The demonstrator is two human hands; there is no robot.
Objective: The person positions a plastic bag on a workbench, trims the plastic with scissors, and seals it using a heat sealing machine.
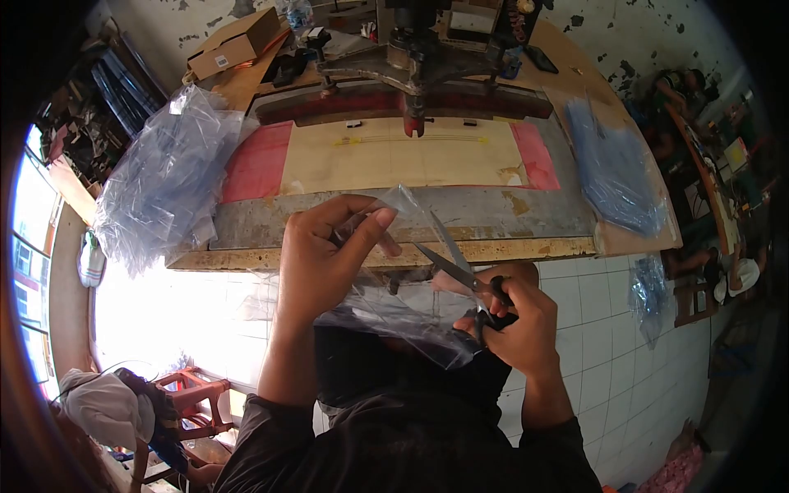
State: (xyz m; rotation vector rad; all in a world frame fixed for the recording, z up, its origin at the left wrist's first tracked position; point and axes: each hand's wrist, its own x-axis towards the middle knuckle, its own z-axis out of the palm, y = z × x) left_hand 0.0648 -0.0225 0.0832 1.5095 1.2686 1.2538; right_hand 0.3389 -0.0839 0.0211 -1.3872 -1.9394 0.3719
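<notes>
Between thumb and fingers, my left hand pinches a clear plastic sheet that hangs down over my lap. A corner of it sticks up above the fingertips. My right hand grips the black handles of a pair of scissors. Their blades are spread apart and point up and left, close to the raised plastic. Whether the blades touch the plastic I cannot tell. Both hands are in front of the worktable's near edge.
A press stands over a yellow board with pink ends. Piles of clear plastic lie left and right. A cardboard box is at the back left. Other people sit at lower left and far right.
</notes>
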